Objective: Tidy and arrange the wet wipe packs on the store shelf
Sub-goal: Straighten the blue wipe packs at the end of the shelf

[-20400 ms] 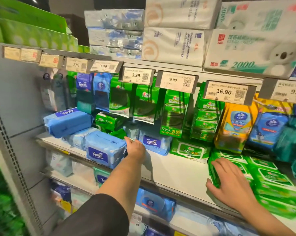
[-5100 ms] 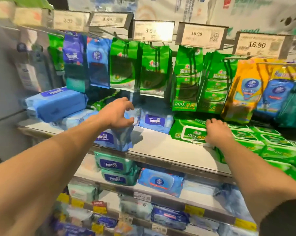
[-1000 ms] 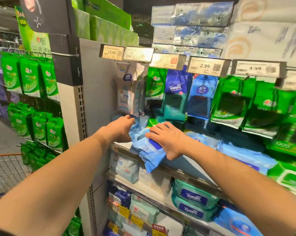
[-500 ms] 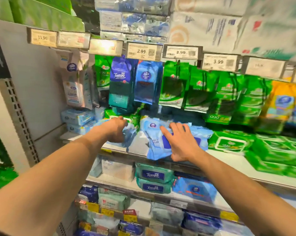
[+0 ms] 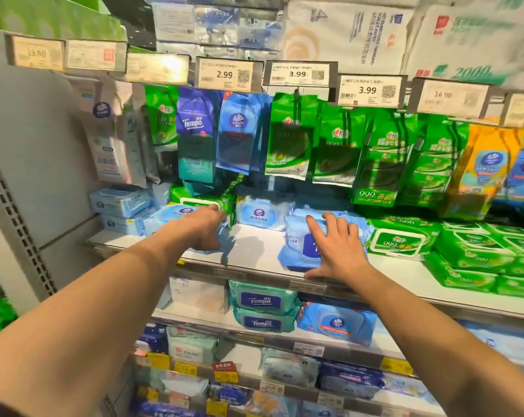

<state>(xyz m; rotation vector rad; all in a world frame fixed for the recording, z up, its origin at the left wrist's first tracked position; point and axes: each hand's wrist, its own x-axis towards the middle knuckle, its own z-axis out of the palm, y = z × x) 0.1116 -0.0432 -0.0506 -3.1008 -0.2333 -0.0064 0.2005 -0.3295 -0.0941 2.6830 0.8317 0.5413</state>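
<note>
On the white middle shelf (image 5: pixel 254 246) lie soft blue wet wipe packs. My left hand (image 5: pixel 205 228) reaches in and closes on the right end of a light blue wipe pack (image 5: pixel 167 216) at the left. My right hand (image 5: pixel 337 249) lies flat with spread fingers on top of a blue Tempo pack (image 5: pixel 296 248) near the shelf's front edge, the thumb on the edge. Bare shelf shows between the two packs. Behind the gap stands a pale Vinda pack (image 5: pixel 257 213).
Green 999 packs (image 5: pixel 399 240) and a green stack (image 5: pixel 480 258) fill the shelf to the right. Hanging packs (image 5: pixel 287 136) dangle under the price tags (image 5: pixel 224 74). Pale blue boxes (image 5: pixel 119 201) sit far left. Teal Tempo packs (image 5: pixel 260 300) lie one shelf lower.
My hands have drawn apart: the right one has slid the blue Tempo pack to the right towards the green packs, and the bare gap between the two packs is wider.
</note>
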